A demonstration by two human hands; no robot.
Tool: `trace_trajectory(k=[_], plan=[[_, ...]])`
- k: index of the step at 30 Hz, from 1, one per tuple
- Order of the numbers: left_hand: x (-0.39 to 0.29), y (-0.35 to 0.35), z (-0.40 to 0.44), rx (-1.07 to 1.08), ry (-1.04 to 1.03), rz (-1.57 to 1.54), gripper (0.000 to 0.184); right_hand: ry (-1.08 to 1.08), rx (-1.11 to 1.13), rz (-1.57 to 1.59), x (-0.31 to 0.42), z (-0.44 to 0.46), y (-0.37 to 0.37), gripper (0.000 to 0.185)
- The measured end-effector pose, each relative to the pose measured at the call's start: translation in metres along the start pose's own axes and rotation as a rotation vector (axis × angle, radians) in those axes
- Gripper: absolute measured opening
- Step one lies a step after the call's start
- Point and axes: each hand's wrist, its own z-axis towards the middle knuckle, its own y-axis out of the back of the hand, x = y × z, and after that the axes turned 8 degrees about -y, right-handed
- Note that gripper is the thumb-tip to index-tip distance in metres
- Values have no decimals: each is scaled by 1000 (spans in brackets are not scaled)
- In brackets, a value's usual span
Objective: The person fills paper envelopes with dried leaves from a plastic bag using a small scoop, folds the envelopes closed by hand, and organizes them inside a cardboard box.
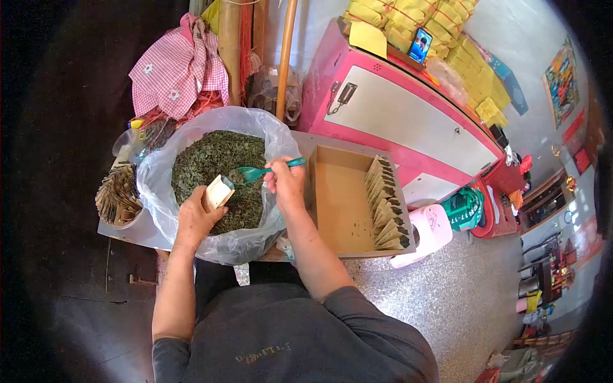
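Dried green leaves (217,153) fill a large basin lined with a clear plastic bag (156,172). Over them, my left hand (195,216) is closed around a small paper packet (219,193), its mouth tilted toward the spoon. My right hand (285,183) grips the handle of a green spoon (255,172). The spoon's bowl is right beside the packet's mouth; I cannot make out how much it carries. To the right, a cardboard box (341,198) has a row of filled paper packets (387,204) standing along its right side, with dark leaf showing at their tops.
A tub of folded paper packets (119,198) stands left of the basin. Behind are a pink checked cloth (175,73), a wooden pole (285,64) and a pink and white cabinet (389,105) bearing yellow paper bundles (440,25) and a phone (419,46). A pink bin (431,230) sits at right.
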Motion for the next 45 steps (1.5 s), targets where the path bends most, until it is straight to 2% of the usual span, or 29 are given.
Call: trace_trajectory(k=[4,6,8,11,12,15,19,23,29,30,33,36,40,41,42,45], plan=[[-1,0,-1,-7,-15,1,53,38,63,-36,-5,-4,-5,17],[-2,1,0,4,-16,11,53,78,93,-199,-5,-9,-11,17],[-2,1,-1,16,-17,22,53,81,116,-230,-5,-11,-18,18],[-1,1,-1,9,-22,26,54,306,204,-432,-9,-12,-27,15],[1,0,-1,2,-28,17,55,307,205,-433,-8,-14,-31,15],[0,0,-1,-5,-32,-1,56,587,268,-598,0,-24,-38,11],[2,1,0,36,10,-45,55,746,391,-676,11,-35,-44,8],[0,2,-1,19,3,-75,52,883,400,-687,19,-35,-41,8],[3,1,0,8,-18,-52,51,523,73,-487,24,-18,-18,13],[1,2,0,15,-12,-43,52,523,72,-488,18,-11,-14,13],[-3,3,-1,19,-12,-31,53,472,-37,-780,-15,10,-4,18],[2,0,0,8,-28,-30,52,377,56,-919,-40,10,-10,18],[2,1,0,14,-39,-19,51,270,69,-752,-51,9,-17,19],[2,1,0,15,-40,-19,51,102,78,-592,-52,10,-16,20],[3,1,0,18,-29,-35,51,102,78,-592,-46,9,-15,20],[4,0,0,14,-23,-48,51,-3,24,-336,-31,9,-9,18]])
